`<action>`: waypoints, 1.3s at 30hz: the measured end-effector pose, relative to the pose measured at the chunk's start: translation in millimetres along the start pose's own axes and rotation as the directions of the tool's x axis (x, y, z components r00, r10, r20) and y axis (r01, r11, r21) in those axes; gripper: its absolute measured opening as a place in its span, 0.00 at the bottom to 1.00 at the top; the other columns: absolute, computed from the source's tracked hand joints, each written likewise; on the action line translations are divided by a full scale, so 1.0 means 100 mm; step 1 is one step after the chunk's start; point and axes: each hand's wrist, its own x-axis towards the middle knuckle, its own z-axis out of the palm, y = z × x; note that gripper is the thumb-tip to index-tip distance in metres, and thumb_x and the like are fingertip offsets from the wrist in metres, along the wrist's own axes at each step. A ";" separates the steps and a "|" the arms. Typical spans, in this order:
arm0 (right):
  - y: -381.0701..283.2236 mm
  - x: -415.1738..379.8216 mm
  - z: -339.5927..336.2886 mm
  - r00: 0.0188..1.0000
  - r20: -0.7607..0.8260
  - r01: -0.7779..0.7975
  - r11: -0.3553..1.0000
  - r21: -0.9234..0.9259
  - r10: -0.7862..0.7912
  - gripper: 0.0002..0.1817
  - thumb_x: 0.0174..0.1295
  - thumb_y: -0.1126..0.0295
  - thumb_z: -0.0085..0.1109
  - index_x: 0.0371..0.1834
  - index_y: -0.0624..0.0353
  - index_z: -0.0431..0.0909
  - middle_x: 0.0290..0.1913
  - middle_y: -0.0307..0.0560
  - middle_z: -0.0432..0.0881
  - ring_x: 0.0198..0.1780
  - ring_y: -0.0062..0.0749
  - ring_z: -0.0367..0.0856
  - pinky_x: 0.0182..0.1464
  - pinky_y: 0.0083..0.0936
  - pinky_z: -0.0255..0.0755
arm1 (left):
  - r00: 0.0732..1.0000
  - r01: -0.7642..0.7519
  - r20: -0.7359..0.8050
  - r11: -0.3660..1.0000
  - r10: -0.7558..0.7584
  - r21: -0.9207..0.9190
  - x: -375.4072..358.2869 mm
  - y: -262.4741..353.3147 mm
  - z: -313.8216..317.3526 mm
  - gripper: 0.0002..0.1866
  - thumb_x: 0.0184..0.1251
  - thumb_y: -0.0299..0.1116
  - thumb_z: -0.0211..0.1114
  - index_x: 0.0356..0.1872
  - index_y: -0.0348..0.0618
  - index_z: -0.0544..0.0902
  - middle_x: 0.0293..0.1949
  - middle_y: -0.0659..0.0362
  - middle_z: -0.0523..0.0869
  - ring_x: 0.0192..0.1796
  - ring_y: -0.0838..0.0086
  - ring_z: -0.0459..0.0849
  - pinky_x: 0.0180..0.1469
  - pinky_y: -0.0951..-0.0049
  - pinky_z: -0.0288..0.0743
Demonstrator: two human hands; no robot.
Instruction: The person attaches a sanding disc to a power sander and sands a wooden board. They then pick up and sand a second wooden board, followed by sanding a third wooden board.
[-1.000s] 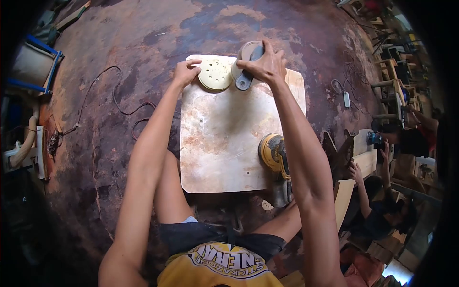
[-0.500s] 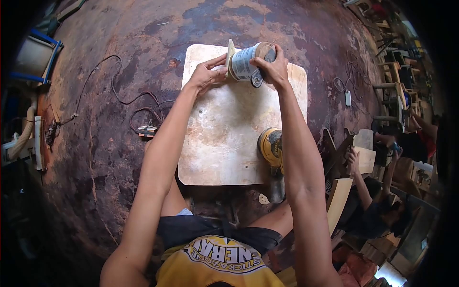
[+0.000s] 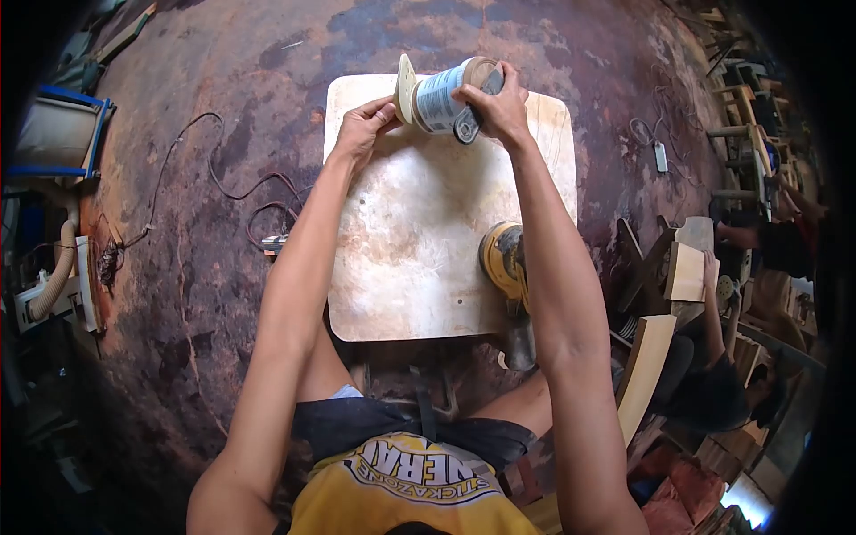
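Over the far part of a pale, stained board [image 3: 392,267], my right hand [image 3: 501,102] grips a tin can [image 3: 439,98] tilted on its side. The can has a light blue printed label and a brown end, and a dark grey flap with a ring hangs by my thumb. My left hand [image 3: 364,129] pinches the lower edge of a thin cream sanding disc [image 3: 405,87] with small holes. The disc stands on edge, close against the can's left end. A yellow and black sander [image 3: 506,263] rests on the board's right side, partly behind my right forearm.
Cables [image 3: 236,192] run over the worn brown floor at left, near a blue-framed box [image 3: 58,134]. On the right, a person [image 3: 713,383] works with wooden pieces [image 3: 685,272]. A curved plank [image 3: 649,357] lies beside my right arm.
Both my hands have shifted slightly left and up in view, with the can and disc. The disc's holed face shows more. The person at right has moved their hands.
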 end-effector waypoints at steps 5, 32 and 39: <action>0.04 0.07 0.00 1.000 0.010 -0.004 1.000 -0.008 0.004 0.67 0.30 0.37 0.78 0.79 0.47 0.55 0.70 0.71 0.61 0.70 0.67 0.67 0.70 0.49 0.67 | 0.989 -0.008 -0.145 0.994 0.024 0.108 0.03 0.02 0.13 0.13 0.75 0.22 0.58 0.58 0.33 0.75 0.44 0.48 0.88 0.42 0.68 0.89 0.49 0.69 0.88; -0.26 -0.24 0.03 0.993 -0.049 -0.111 0.978 -0.178 0.104 0.67 0.29 0.37 0.78 0.79 0.38 0.54 0.72 0.64 0.60 0.73 0.63 0.61 0.65 0.54 0.70 | 0.895 0.133 -0.241 0.292 0.376 0.947 0.05 0.40 0.19 0.11 0.52 0.32 0.62 0.36 0.43 0.86 0.32 0.52 0.90 0.37 0.57 0.89 0.44 0.62 0.80; -0.35 -0.33 0.05 0.996 -0.042 -0.082 0.969 -0.235 0.074 0.65 0.30 0.36 0.77 0.78 0.36 0.55 0.70 0.60 0.62 0.72 0.60 0.62 0.63 0.51 0.73 | 0.939 0.037 -0.210 0.526 0.273 0.850 0.22 0.38 0.04 0.17 0.62 0.30 0.60 0.51 0.39 0.85 0.30 0.58 0.87 0.30 0.75 0.83 0.35 0.73 0.75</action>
